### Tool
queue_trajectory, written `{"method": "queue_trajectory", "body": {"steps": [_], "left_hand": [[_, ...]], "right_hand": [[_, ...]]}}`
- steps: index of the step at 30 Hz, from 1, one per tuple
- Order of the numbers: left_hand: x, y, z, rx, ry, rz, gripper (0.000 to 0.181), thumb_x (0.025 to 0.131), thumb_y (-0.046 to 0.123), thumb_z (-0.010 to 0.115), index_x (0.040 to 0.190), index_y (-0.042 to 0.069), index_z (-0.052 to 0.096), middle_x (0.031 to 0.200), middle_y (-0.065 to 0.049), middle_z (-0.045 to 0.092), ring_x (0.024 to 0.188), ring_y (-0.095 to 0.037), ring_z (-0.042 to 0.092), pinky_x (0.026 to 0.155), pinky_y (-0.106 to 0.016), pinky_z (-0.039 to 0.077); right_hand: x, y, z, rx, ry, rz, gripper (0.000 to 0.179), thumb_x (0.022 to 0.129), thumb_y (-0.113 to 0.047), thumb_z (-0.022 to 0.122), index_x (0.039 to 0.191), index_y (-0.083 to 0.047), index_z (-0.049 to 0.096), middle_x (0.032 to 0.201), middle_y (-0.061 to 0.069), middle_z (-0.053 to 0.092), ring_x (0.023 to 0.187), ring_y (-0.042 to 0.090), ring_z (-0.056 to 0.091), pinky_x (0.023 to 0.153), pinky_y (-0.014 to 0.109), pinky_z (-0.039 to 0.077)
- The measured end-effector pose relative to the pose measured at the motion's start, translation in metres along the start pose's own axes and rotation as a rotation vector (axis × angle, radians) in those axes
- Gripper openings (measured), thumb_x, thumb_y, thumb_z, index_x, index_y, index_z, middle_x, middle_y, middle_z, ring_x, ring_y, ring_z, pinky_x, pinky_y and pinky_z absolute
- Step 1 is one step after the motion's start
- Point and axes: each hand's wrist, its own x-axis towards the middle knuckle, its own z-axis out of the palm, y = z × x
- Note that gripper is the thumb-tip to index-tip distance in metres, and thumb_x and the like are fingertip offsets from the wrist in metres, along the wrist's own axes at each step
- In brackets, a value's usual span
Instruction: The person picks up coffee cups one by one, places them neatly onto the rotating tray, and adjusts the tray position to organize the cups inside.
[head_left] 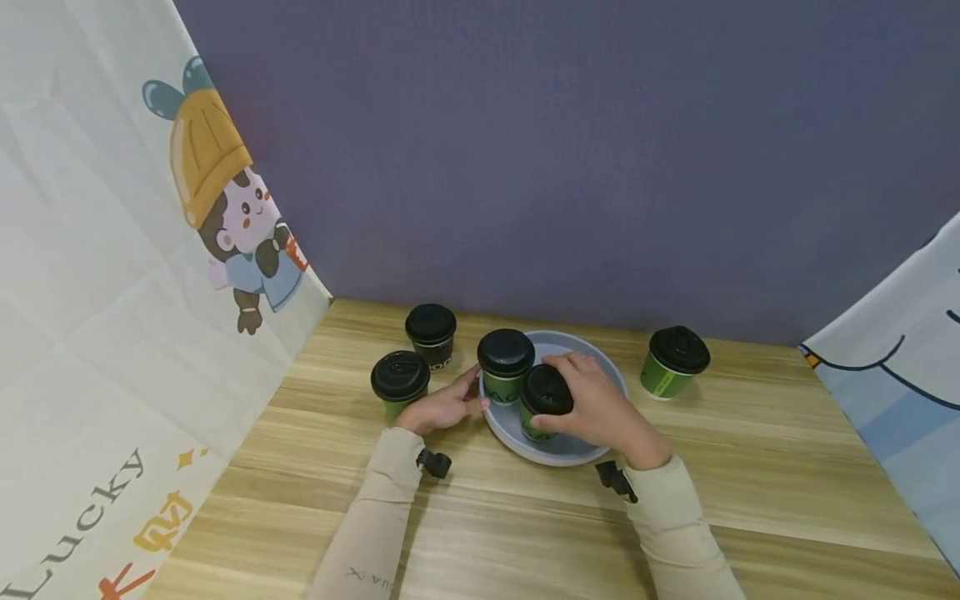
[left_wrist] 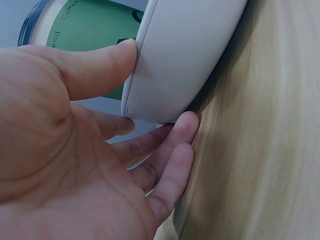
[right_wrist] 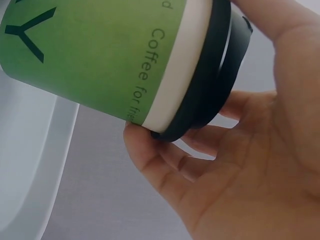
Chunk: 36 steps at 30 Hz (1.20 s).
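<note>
My right hand [head_left: 600, 408] grips a green paper coffee cup [right_wrist: 95, 60] by its upper part, just under the black lid [right_wrist: 210, 85]. In the head view this cup overlaps the front of a round, pale grey tray [head_left: 573, 454]. Another green coffee cup [head_left: 504, 388] with a black lid stands in the tray, just behind and left of the held one. At the tray's left side, my left hand [head_left: 447, 406] holds the edge, with the thumb [left_wrist: 107, 70] at the rim and the other fingers [left_wrist: 172, 172] low along the outer wall.
Left of the tray stand a green lidded cup [head_left: 400, 379], partly behind my left hand, and a dark lidded cup [head_left: 431, 333]. Another green cup [head_left: 672, 362] stands to the right. A dark panel [head_left: 570, 167] rises behind the wooden table [head_left: 510, 533]; printed cloths flank it.
</note>
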Motion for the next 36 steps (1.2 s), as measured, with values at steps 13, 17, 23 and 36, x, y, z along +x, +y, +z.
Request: {"method": "queue_trajectory", "body": {"steps": [13,17,23,36], "left_hand": [[-0.001,0.002,0.001,0.022,0.024,-0.006,0.074,0.108,0.019,0.049,0.166,0.014,0.003,0.164,-0.023,0.026,0.15,-0.038,0.034,0.121,-0.052,0.031],[0.0,0.002,0.001,0.001,0.046,-0.01,0.073,0.108,0.017,0.05,0.166,0.015,0.006,0.161,-0.022,0.034,0.148,-0.035,0.037,0.121,-0.051,0.032],[0.001,0.004,0.003,-0.001,0.062,-0.003,0.071,0.109,0.015,0.048,0.166,0.012,0.007,0.153,-0.023,0.045,0.142,-0.035,0.044,0.118,-0.052,0.036],[0.002,0.005,0.006,0.002,0.098,-0.003,0.065,0.109,0.013,0.044,0.165,0.005,0.01,0.149,-0.026,0.05,0.131,-0.033,0.054,0.109,-0.045,0.044]], "right_hand": [[-0.001,-0.007,0.004,-0.021,0.003,-0.004,0.092,0.077,-0.053,0.086,0.148,-0.008,0.049,0.144,0.015,0.052,0.127,0.039,0.052,0.1,0.058,0.048],[-0.001,-0.009,0.004,-0.009,0.003,0.003,0.093,0.078,-0.053,0.086,0.149,-0.009,0.048,0.144,0.015,0.051,0.128,0.04,0.051,0.1,0.058,0.049],[-0.002,-0.012,0.003,0.005,-0.003,0.0,0.094,0.078,-0.053,0.086,0.15,-0.008,0.046,0.145,0.016,0.05,0.127,0.039,0.053,0.098,0.057,0.05],[-0.004,-0.015,0.003,0.037,-0.022,-0.012,0.096,0.079,-0.045,0.088,0.154,-0.005,0.041,0.144,0.017,0.05,0.122,0.035,0.06,0.097,0.054,0.053]]}}
